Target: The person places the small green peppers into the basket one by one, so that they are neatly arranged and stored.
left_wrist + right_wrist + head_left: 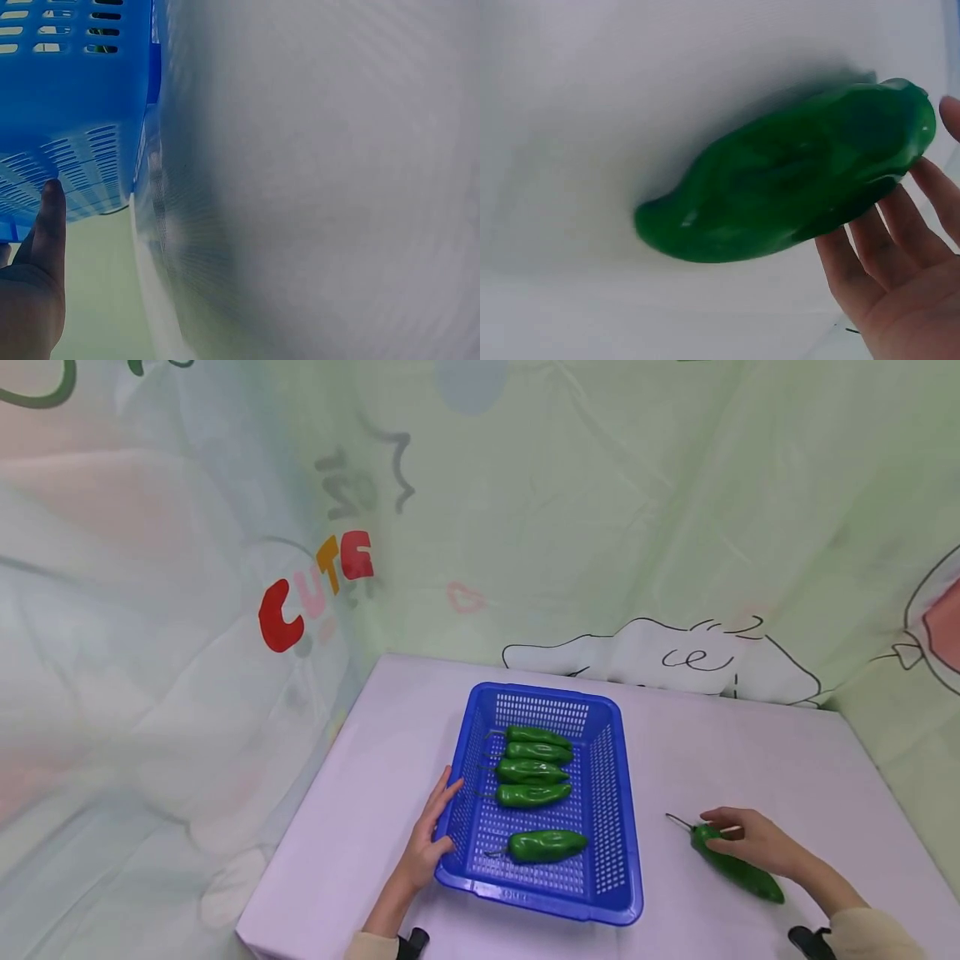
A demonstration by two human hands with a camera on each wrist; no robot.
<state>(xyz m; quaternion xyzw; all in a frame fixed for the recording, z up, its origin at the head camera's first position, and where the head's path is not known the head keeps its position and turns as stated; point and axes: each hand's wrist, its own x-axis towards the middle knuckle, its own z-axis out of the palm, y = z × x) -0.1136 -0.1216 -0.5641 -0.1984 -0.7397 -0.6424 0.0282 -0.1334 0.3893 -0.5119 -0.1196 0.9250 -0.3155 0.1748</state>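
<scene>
My left hand (422, 847) lies along the left side of the blue plastic basket (628, 827), thumb by the rim. In the left wrist view, a straight finger (51, 225) touches the basket's slotted outer wall (75, 97). Several green peppers lie crosswise inside, stems to the left; one pepper (547, 846) sits apart at the near end. On the table to the right, my right hand (761, 842) is over another green pepper (750, 878). Its extended fingers touch the side of that pepper (780, 176) in the right wrist view, and the thumb stands slightly off its end.
A white cloth covers the table (337, 802). Behind it and on the left hangs a pale printed curtain (525, 527) with drawings and coloured letters. The basket occupies the middle of the table.
</scene>
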